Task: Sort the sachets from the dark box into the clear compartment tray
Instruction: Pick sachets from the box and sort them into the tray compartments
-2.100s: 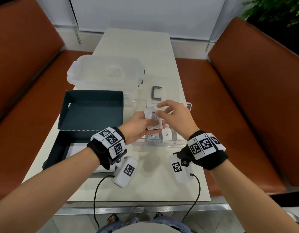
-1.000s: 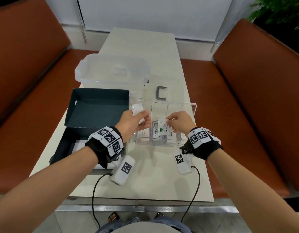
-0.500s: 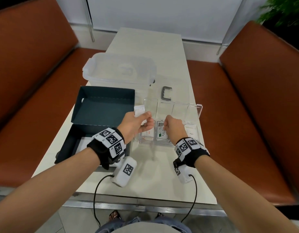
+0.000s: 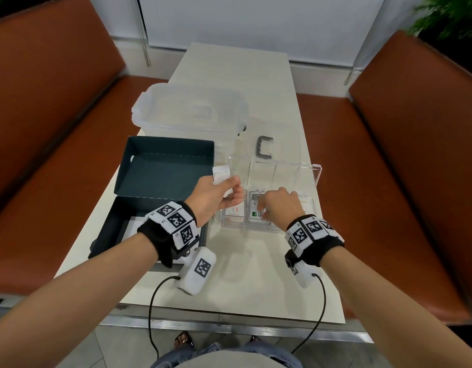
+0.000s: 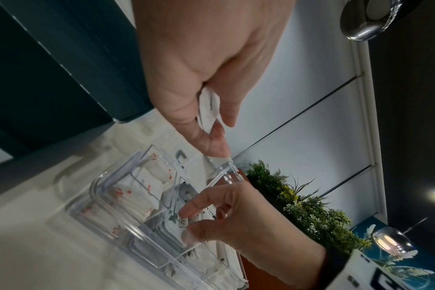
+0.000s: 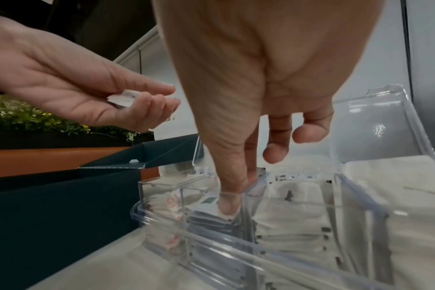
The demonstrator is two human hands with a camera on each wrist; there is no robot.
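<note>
The clear compartment tray [image 4: 313,208] [image 5: 97,188] [image 6: 261,253] sits right of the dark box [image 4: 107,235] [image 6: 50,215], which still has white sachets [image 4: 135,224] in its base. My right hand [image 4: 261,211] [image 5: 186,222] [image 6: 232,200] reaches down into the second near compartment from the left. Its thumb and forefinger pinch a green-logo sachet [image 4: 254,214] [image 6: 207,201] on top of a stack there. My left hand [image 4: 231,191] [image 5: 216,129] [image 6: 159,98] hovers above the tray's left end and grips a few white sachets [image 4: 221,174] [image 5: 209,104] [image 6: 121,99].
The tray's clear lid [image 4: 318,176] [image 6: 385,121] stands open behind it. A large clear lidded container [image 4: 189,110] sits further back, with a grey U-shaped handle [image 4: 264,150] beside it. Brown benches flank the narrow table. The box lid [image 4: 163,171] lies open toward the container.
My right hand took the green-logo sachet from my left hand and lowered it into the tray compartment. The left hand kept its sachets and barely moved.
</note>
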